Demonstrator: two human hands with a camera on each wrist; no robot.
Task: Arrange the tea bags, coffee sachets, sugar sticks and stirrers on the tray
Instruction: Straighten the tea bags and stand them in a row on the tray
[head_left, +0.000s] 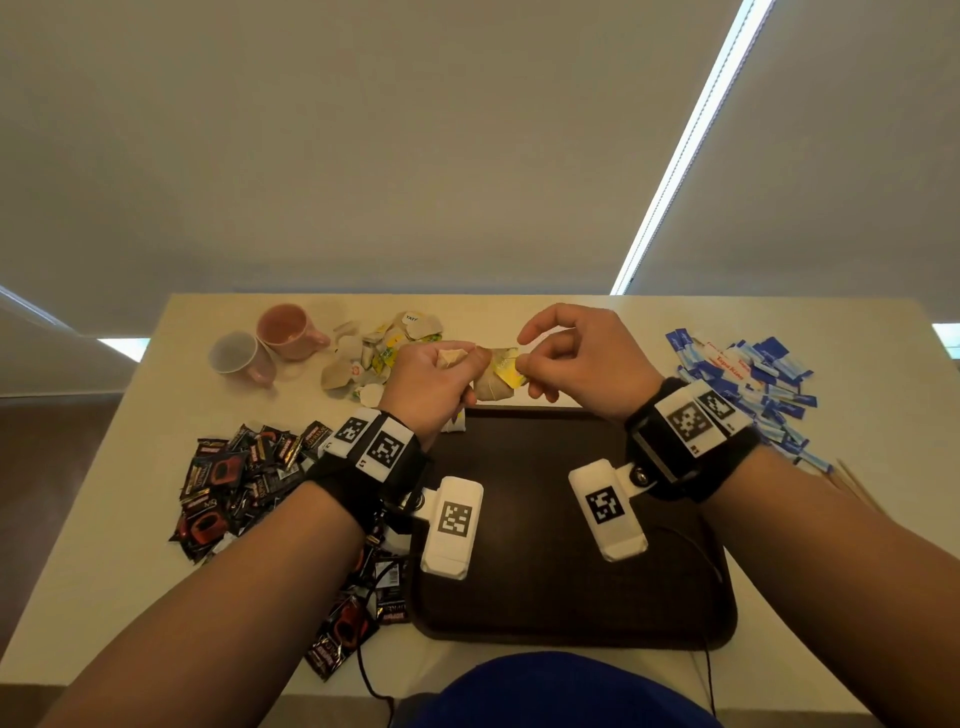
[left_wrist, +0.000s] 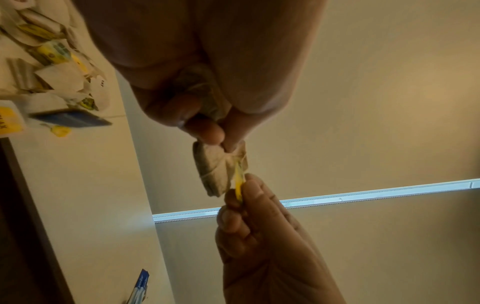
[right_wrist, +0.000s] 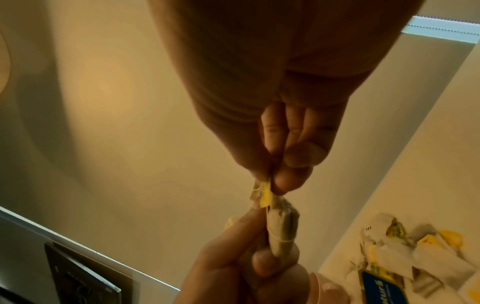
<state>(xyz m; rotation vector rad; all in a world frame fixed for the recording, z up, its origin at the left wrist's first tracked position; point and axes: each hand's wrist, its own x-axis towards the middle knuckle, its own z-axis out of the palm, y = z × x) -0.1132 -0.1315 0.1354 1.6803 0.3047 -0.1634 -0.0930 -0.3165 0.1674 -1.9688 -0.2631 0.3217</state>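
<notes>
Tea bag (head_left: 491, 387) held between hands: left hand (head_left: 434, 384) grips bag, right hand (head_left: 576, 358) pinches yellow tag (head_left: 506, 371).

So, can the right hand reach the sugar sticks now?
Probably not right away: the right hand pinches the tea bag tag. The sugar sticks lie close on its side, nothing between.

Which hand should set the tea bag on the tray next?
Left, probably. The left hand grips the tea bag itself, over the tray's far edge; the right hand pinches only its yellow tag.
</notes>
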